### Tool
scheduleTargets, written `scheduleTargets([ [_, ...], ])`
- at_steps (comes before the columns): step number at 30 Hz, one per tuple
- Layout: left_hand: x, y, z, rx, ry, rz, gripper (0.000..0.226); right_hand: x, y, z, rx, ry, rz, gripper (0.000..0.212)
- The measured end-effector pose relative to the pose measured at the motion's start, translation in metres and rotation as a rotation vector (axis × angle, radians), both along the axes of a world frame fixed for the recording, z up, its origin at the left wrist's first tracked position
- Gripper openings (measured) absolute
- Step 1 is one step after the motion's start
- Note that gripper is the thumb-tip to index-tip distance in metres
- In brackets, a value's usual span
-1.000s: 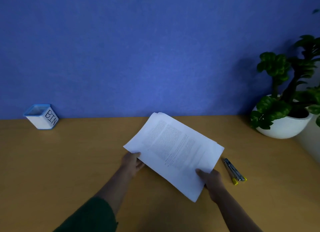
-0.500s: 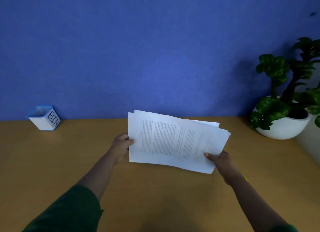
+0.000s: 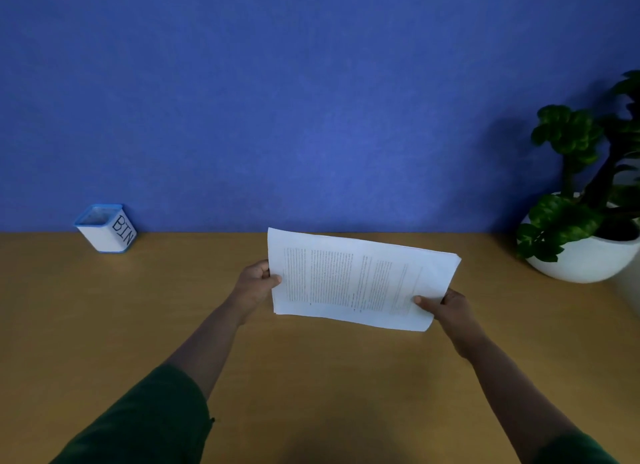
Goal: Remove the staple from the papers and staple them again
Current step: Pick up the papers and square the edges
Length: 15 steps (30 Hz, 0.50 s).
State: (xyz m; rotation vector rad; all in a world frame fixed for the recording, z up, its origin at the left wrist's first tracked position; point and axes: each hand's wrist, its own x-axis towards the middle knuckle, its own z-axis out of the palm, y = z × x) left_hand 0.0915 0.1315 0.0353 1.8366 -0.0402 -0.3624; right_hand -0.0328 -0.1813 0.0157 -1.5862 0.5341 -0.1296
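Sheaf of papers [image 3: 360,282] held above the worktop [image 3: 104,325], spanning the gap between both grips. Left hand [image 3: 254,283] pinches the left short edge, thumb on the printed face; right hand [image 3: 450,308] pinches the near right corner likewise. The sheets are thin, white, rectangular, printed with fine text lines, their right edges slightly fanned. The long axis runs left to right, the right end dipping nearer. Far left stands a white, blue-rimmed bin [image 3: 105,229]; far right, a leafy plant [image 3: 568,200] in a rounded white pot [image 3: 581,263].
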Motion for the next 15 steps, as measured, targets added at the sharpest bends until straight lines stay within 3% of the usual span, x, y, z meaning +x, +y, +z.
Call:
scheduleTargets([
  [15,-0.011,-0.015,-0.010,-0.024,0.033,0.060,0.022,0.003,0.003,-0.004,0.032,0.037,-0.082,0.034],
])
